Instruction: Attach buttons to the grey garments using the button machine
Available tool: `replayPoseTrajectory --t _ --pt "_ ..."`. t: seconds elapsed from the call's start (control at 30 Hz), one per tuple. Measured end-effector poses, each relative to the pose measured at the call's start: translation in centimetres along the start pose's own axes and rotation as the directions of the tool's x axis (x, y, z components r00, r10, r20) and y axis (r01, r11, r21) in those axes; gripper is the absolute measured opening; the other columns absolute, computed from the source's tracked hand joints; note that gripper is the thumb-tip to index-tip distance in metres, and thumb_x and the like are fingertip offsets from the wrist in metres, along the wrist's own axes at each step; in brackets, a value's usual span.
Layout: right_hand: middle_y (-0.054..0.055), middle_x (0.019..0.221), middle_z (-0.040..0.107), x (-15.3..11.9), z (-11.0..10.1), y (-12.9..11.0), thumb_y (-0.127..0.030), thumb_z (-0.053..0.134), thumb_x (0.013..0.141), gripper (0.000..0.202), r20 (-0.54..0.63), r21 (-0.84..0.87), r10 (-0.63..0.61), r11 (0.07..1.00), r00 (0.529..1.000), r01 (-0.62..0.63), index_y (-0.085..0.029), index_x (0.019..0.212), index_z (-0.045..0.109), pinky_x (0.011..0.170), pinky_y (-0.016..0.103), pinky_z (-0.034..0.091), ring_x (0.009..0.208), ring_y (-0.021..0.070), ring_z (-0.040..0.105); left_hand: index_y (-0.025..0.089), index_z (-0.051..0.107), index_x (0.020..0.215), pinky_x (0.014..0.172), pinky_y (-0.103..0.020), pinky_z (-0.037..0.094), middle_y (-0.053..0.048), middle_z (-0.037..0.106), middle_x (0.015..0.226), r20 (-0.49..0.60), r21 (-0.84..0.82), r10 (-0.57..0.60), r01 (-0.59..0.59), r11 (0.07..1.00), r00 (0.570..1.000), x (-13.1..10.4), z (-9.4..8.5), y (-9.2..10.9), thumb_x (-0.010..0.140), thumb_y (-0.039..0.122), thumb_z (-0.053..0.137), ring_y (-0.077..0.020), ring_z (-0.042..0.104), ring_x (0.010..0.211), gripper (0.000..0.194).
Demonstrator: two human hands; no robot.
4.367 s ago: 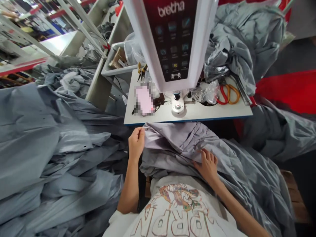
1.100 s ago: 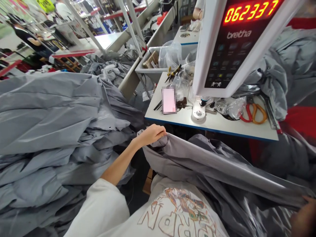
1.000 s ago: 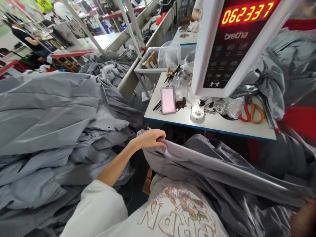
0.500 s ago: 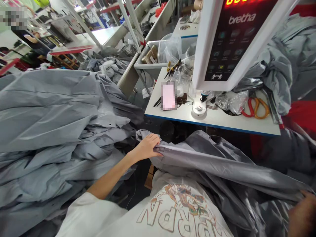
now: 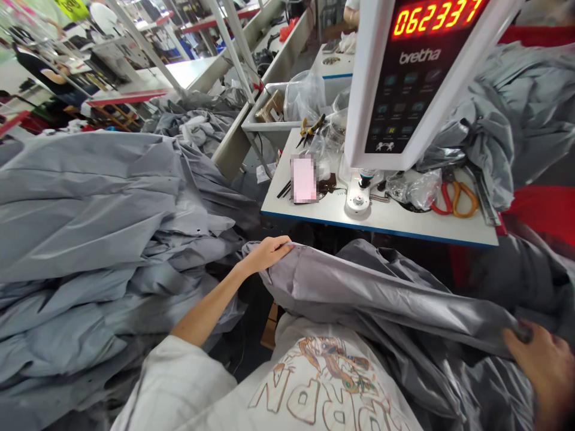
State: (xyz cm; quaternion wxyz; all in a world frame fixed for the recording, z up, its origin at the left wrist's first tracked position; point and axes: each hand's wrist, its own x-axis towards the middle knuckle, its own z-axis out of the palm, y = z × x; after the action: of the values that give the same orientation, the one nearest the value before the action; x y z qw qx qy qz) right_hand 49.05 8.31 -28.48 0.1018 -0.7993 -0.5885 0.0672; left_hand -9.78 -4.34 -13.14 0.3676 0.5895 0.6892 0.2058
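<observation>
A long piece of shiny grey fabric stretches across my lap in front of the table edge. My left hand is closed on its left end, fingers wrapped over the top edge. At the far right my right hand grips the same fabric, its thumb and fingers bent round the edge and somewhat blurred. Just beyond the fabric stands a snap-fastening machine with a red digit display, its small round die low over the white tabletop.
A large heap of grey fabric lies to my left, and more is piled at right. On the table are scissors, pliers, a pink card and plastic bags. A grey bin stands behind. A person sits far left.
My right hand has come further into view, moving left and up with the fabric's edge. The left hand has shifted slightly up and left, and the fabric between them sags more broadly.
</observation>
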Motion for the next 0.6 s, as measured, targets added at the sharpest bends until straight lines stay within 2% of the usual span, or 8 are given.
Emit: replayPoseTrajectory --t 0.03,0.1,0.2,0.33,0.4,0.43,0.47,0.6 --pt "0.034 0.101 0.059 -0.1 0.0 -1.6 -0.068 0.042 0.070 0.060 0.012 0.012 -0.035 0.999 0.999 0.034 -0.030 0.110 0.068 0.066 0.059 0.036 0.104 0.0448 0.057 0.015 0.051 0.075 0.059 -0.020 0.031 0.004 0.044 0.066 -0.013 -0.008 0.008 -0.008 1.000 1.000 0.0 0.1 0.5 0.091 0.043 0.039 -0.0091 0.041 0.064 0.034" --pt "0.026 0.114 0.060 -1.6 -1.0 -6.1 -0.068 0.040 0.073 0.065 -0.021 0.167 -0.287 0.944 0.958 0.286 -0.029 0.120 0.061 0.082 0.057 0.039 0.114 0.0400 0.052 0.015 0.046 0.069 0.056 -0.020 0.028 0.005 0.038 0.063 -0.024 -0.016 0.037 -0.038 0.999 0.999 0.2 0.5 1.6 0.091 0.041 0.040 -0.0079 0.037 0.061 0.034" --pt "0.014 0.122 0.058 -6.1 -3.8 -15.2 -0.055 0.046 0.084 0.053 -0.012 0.473 -0.641 0.672 0.767 0.570 -0.027 0.129 0.050 0.100 0.044 0.039 0.115 0.0283 0.054 0.016 0.035 0.060 0.051 -0.021 0.022 0.005 0.027 0.059 0.050 -0.040 0.089 -0.087 0.995 0.995 0.5 1.3 3.7 0.091 0.041 0.039 -0.0067 0.027 0.056 0.040" --pt "0.010 0.122 0.057 -11.6 -6.0 -26.5 -0.051 0.050 0.086 0.052 0.159 0.767 -0.883 0.392 0.442 0.507 -0.025 0.131 0.046 0.101 0.041 0.039 0.118 0.0251 0.049 0.017 0.028 0.057 0.048 -0.023 0.015 0.005 0.021 0.057 0.234 -0.087 0.154 -0.137 0.987 0.960 0.2 1.8 7.2 0.091 0.042 0.037 -0.0063 0.020 0.054 0.043" --pt "0.005 0.096 0.062 -12.3 -6.4 -29.8 -0.052 0.049 0.088 0.042 0.265 0.866 -0.929 0.347 0.258 0.360 -0.022 0.116 0.056 0.084 0.033 0.047 0.092 0.0197 0.057 0.016 0.030 0.058 0.048 -0.023 0.016 0.005 0.023 0.057 0.260 -0.097 0.182 -0.162 0.982 0.948 0.0 1.6 8.5 0.091 0.043 0.038 -0.0062 0.021 0.054 0.044" --pt "0.002 0.083 0.060 -12.1 -6.6 -30.7 -0.053 0.048 0.088 0.039 0.305 0.890 -0.932 0.352 0.198 0.288 -0.020 0.105 0.060 0.073 0.028 0.047 0.078 0.0163 0.056 0.016 0.033 0.060 0.048 -0.022 0.017 0.005 0.024 0.057 0.245 -0.107 0.189 -0.167 0.980 0.951 0.0 1.5 8.8 0.092 0.044 0.039 -0.0061 0.023 0.054 0.043" --pt "0.000 0.074 0.055 -11.6 -6.7 -31.2 -0.055 0.046 0.088 0.040 0.335 0.903 -0.926 0.368 0.172 0.224 -0.018 0.095 0.061 0.063 0.024 0.043 0.068 0.0131 0.051 0.016 0.036 0.062 0.049 -0.022 0.018 0.006 0.026 0.058 0.215 -0.127 0.189 -0.164 0.978 0.958 0.3 1.4 8.9 0.092 0.045 0.040 -0.0061 0.024 0.055 0.042" --pt "-0.003 0.065 0.047 -8.1 -7.4 -29.9 -0.057 0.043 0.089 0.045 0.416 0.883 -0.884 0.449 0.214 0.138 -0.016 0.077 0.056 0.052 0.020 0.032 0.058 0.0084 0.040 0.016 0.040 0.066 0.051 -0.022 0.023 0.006 0.030 0.061 0.057 -0.323 0.143 -0.118 0.939 0.988 3.8 4.2 7.0 0.090 0.051 0.042 -0.0068 0.028 0.057 0.043"
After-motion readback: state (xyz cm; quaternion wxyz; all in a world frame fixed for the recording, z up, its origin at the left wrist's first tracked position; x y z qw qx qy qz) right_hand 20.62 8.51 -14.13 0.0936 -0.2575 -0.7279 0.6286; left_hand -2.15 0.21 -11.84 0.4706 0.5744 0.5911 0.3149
